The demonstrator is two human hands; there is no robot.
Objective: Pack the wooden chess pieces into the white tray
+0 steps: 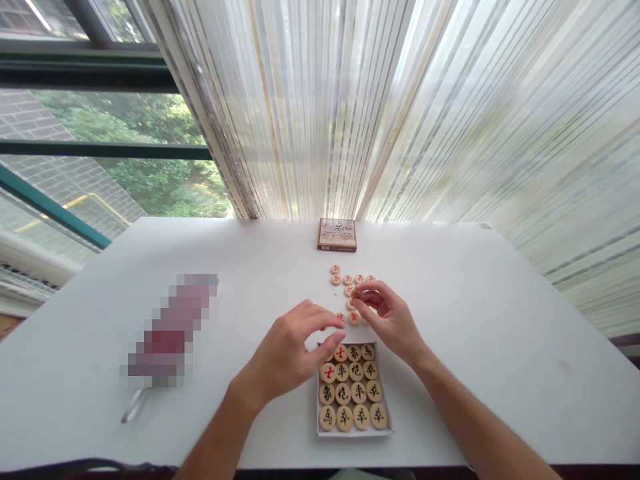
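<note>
My right hand (387,317) pinches a Chinese chess piece (357,295) with a red character between thumb and fingers, just above other red-marked pieces on the table. My left hand (300,340) hovers over the far left corner of a white box tray (355,432), thumb and index finger apart and nothing held. Its fingertips are close to a red-marked piece (341,318) behind the tray. Inside the tray, round wooden pieces lie in rows, mostly black-marked, with a red one (328,372) at the left. My left hand partly hides the tray's far left corner.
A flat brown lid or box (337,235) with Chinese writing lies at the back of the white table (260,267). Several red-marked pieces (348,280) lie loosely between it and the tray. A pixelated item (170,330) is on the left. String curtains (310,113) hang behind.
</note>
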